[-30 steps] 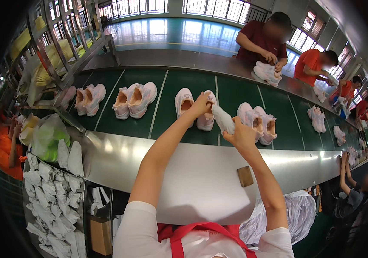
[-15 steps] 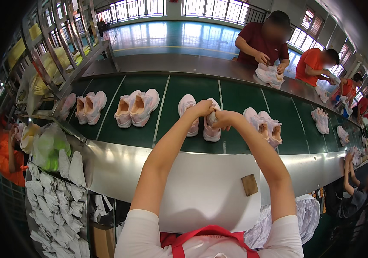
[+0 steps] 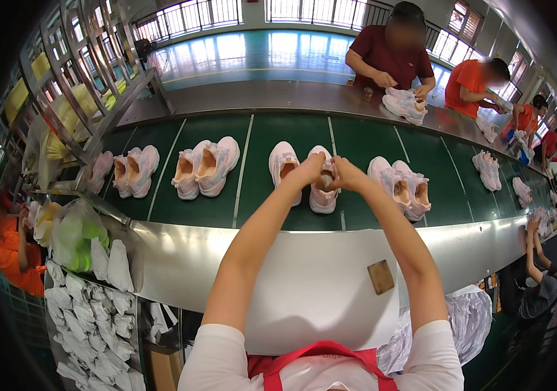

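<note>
A pale pink-and-white sneaker (image 3: 322, 201) stands on the green conveyor belt (image 3: 259, 215), toe pointing away from me, with both my hands at its opening. My left hand (image 3: 313, 171) grips the left side of its collar. On the opposite side, my right hand (image 3: 346, 174) has its fingers closed on the collar edge. Something whitish shows inside the opening between my hands; I cannot make out what it is. The matching sneaker (image 3: 283, 156) sits just left of it, partly behind my left wrist.
More sneaker pairs stand on the belt, including one at the left (image 3: 207, 166) and one at the right (image 3: 399, 186). Nearer me lies a white sheet (image 3: 311, 280) with a brown block (image 3: 380, 277). White paper bundles (image 3: 93, 319) fill the lower left, beside a metal rack (image 3: 63, 85). Co-workers sit across.
My hands have drawn slightly apart over the right sneaker, and its opening now shows between them. The view has shifted a little. Across the belt, a co-worker still handles a shoe.
</note>
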### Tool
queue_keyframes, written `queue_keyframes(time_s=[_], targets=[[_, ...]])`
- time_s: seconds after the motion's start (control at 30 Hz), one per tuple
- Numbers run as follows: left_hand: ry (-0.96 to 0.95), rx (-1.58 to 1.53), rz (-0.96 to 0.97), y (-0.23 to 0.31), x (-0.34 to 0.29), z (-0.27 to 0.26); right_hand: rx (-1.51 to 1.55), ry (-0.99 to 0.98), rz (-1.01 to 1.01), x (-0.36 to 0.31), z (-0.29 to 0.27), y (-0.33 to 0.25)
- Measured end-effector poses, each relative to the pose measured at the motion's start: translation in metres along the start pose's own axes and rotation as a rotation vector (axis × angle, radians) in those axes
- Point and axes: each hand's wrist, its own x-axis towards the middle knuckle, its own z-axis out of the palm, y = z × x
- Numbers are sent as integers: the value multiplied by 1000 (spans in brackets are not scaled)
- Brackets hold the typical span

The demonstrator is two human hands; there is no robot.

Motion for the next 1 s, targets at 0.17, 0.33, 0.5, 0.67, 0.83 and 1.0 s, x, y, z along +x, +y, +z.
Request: queue_keyframes(time_s=[0.17,0.33,0.5,0.67,0.83,1.0], targets=[[450,190,-91,31,5,41,-146,316,108,21,52,8],[569,214,-70,33,16,34,-191,503,56,28,51,9],[86,76,-98,25,-12,-4,259,492,-86,-101,-18,-38],[457,-142,198,119,-119,-5,-291,511,167,-268,-22,-54],[185,-35,576,157,-232,58,-156,439,264,-291,9,-64],[118,31,581,154,-243,71,145,392,319,-291,8,-63]])
